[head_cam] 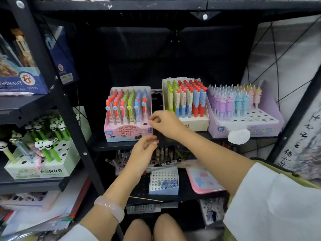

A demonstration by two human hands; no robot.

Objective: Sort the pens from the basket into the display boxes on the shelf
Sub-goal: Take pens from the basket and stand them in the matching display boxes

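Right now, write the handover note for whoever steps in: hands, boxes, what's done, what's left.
Left hand: open, empty, below the shelf edge.
Right hand: fingers curled at the pink eraser-pen box, by its empty front-right hole; cannot tell if it holds anything.
Cream pen box: looks full.
Unicorn box: back rows filled, front holes empty.
Basket: not identifiable.
Left: fill the open holes.

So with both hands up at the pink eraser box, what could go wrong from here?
1. The right hand hovers at the front corner of the pink display box, beside tightly packed upright pens; a brush could tip some.
2. That box sits near the shelf edge, so a push might slide it off.
3. Whether the fingers hold anything is unclear; something small could drop to the cluttered shelf below.
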